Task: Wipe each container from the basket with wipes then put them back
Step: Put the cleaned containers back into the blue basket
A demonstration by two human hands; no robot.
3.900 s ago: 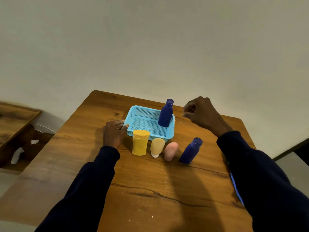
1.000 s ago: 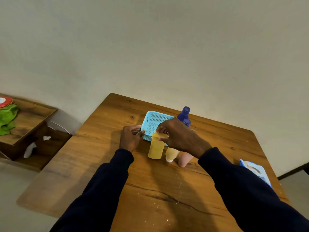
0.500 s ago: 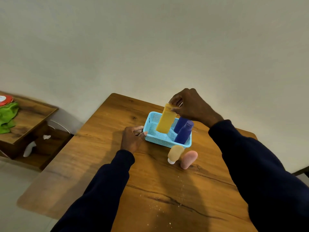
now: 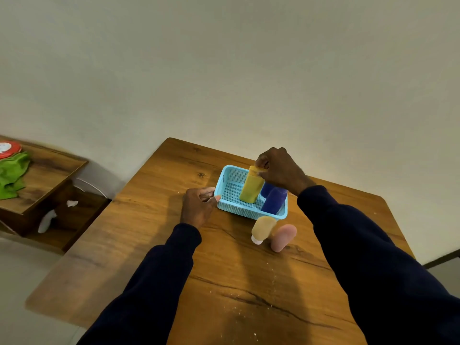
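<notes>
The right hand [image 4: 281,170] had its fingers clamped on the top of the yellow bottle [image 4: 251,186], which stood tilted inside the basket [image 4: 244,211] beside two blue bottles [image 4: 275,200]. The left hand [image 4: 198,206], fingers curled, touched the basket's left corner; I could not tell whether it gripped. A tan tube [image 4: 262,227] and a pink tube [image 4: 282,236] stood on the bench [image 4: 224,270] just before the basket.

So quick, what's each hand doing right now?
Left hand: touches the basket at its corner; whether it grips cannot be told.
Right hand: closed, holding the yellow bottle by its top, inside the basket.
</notes>
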